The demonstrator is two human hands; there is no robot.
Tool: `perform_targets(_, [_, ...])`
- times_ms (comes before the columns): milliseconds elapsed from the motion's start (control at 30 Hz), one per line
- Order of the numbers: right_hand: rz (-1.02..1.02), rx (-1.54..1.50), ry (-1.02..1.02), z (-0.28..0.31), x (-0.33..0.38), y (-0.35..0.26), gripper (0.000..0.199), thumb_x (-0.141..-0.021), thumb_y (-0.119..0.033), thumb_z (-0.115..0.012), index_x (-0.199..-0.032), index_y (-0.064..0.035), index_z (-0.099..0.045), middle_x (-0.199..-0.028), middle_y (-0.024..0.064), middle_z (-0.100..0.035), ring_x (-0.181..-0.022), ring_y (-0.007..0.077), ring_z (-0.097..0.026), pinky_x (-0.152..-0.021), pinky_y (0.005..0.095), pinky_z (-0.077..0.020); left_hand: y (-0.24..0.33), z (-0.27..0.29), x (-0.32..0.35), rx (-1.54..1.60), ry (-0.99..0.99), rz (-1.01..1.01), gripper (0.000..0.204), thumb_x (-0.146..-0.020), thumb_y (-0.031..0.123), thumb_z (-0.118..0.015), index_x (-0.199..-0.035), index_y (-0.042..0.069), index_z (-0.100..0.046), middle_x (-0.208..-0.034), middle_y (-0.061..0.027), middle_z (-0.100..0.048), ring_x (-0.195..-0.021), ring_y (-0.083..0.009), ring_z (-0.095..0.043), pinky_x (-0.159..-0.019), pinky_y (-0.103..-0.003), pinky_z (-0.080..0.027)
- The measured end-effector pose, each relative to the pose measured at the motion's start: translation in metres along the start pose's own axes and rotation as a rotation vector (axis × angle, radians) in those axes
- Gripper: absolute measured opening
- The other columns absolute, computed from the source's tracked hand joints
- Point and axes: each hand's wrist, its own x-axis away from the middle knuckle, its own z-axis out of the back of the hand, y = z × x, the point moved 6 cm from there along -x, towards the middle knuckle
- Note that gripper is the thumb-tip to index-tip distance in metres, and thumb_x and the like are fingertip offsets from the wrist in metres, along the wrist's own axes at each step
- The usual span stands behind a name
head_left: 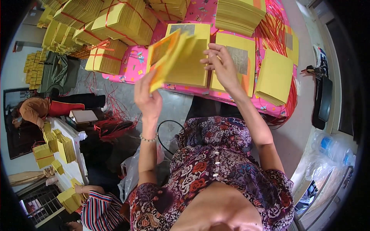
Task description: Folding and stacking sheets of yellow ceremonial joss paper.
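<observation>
My left hand is raised above the table edge and grips a fanned sheaf of yellow paper sheets by its lower corner. My right hand reaches over the sheets with fingers spread, fingertips at their upper right edge. Under the hands, flat stacks of yellow paper with silver squares lie on a pink patterned table cover. A plain yellow stack lies to the right.
Bundles of yellow paper tied with red string fill the table's left and back. Loose red string hangs at the right edge and lies on the floor. Other people work at a white table lower left.
</observation>
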Motion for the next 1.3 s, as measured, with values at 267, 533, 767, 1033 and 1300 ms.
perform_targets(267, [0.036,0.072,-0.075,0.004,-0.024,0.01,0.037,-0.097,-0.019,-0.048,-0.127,0.002,-0.041,-0.117,0.0154,-0.053,-0.101,0.0222,-0.06,-0.082,0.0311,-0.051,-0.023,0.043,-0.027,0.244,0.313,0.176,0.014,-0.092,0.004,-0.057,-0.102,-0.003,-0.062,-0.091,-0.0089,-0.067,-0.083,-0.0141,-0.061,-0.076,-0.026,-0.047])
perform_targets(533, [0.425,0.112,-0.142,-0.003,-0.042,-0.058,0.074,-0.091,-0.033,-0.06,-0.144,-0.0029,-0.018,-0.143,0.0216,-0.03,-0.136,0.0296,-0.028,-0.109,0.0437,-0.0259,-0.025,0.039,-0.044,0.723,0.319,0.288,0.016,-0.091,0.01,-0.062,-0.101,-0.002,-0.064,-0.095,-0.0037,-0.066,-0.086,-0.0075,-0.058,-0.075,-0.023,-0.046])
perform_targets(767, [0.43,0.037,-0.227,-0.002,-0.055,-0.061,0.061,-0.094,-0.029,-0.057,-0.14,-0.0016,-0.028,-0.139,0.0162,-0.038,-0.131,0.0267,-0.035,-0.107,0.0386,-0.0315,-0.047,0.044,-0.059,0.878,0.378,0.297,0.014,-0.089,0.011,-0.065,-0.099,0.002,-0.065,-0.095,-0.0032,-0.066,-0.084,-0.0079,-0.059,-0.075,-0.024,-0.047])
perform_targets(1033, [0.338,0.055,-0.221,-0.004,-0.049,-0.06,0.052,-0.095,-0.024,-0.055,-0.137,-0.0023,-0.034,-0.132,0.0136,-0.045,-0.126,0.0227,-0.042,-0.104,0.0356,-0.0351,-0.026,0.081,-0.078,0.769,0.443,0.182,0.017,-0.088,0.012,-0.066,-0.099,0.0,-0.065,-0.094,-0.0037,-0.067,-0.084,-0.0088,-0.06,-0.076,-0.025,-0.048])
perform_targets(1300, [0.507,-0.038,-0.23,0.003,-0.031,-0.087,0.063,-0.085,-0.02,-0.068,-0.136,-0.0024,-0.035,-0.131,0.013,-0.046,-0.124,0.0232,-0.043,-0.106,0.0356,-0.0315,-0.026,0.02,-0.058,0.898,0.287,0.202,0.017,-0.088,0.01,-0.066,-0.101,-0.001,-0.064,-0.094,-0.0032,-0.066,-0.083,-0.0082,-0.059,-0.072,-0.024,-0.047])
